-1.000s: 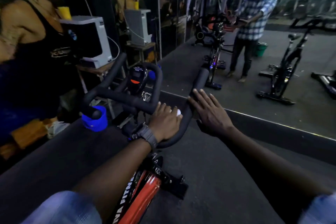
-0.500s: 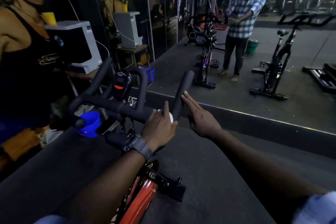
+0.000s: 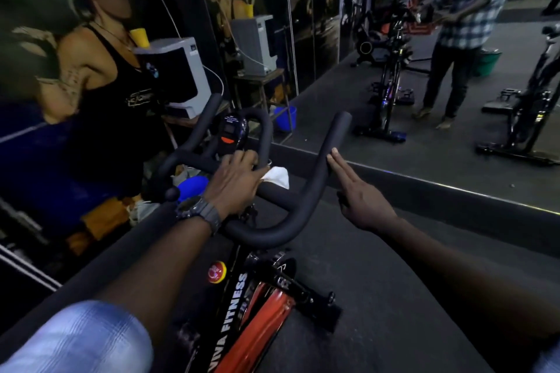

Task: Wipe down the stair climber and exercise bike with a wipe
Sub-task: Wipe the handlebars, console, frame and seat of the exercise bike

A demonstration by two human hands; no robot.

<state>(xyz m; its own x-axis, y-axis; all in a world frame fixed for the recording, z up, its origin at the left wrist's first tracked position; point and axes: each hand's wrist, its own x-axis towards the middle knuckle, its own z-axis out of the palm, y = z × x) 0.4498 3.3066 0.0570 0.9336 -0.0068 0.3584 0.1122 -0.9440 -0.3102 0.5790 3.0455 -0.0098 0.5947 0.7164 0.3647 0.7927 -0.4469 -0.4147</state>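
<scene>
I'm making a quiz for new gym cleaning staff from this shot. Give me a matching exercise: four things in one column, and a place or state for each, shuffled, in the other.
Things:
1. wipe
2. right hand
3. console
4. left hand

Places or states:
A. fingers straight, tips touching the right handlebar horn
B. white, bunched on the crossbar of the handlebar
C. wears a wristwatch, presses the wipe
D. mounted between the two inner loops, orange button

Pairs: 1-B, 2-A, 3-D, 4-C
</scene>
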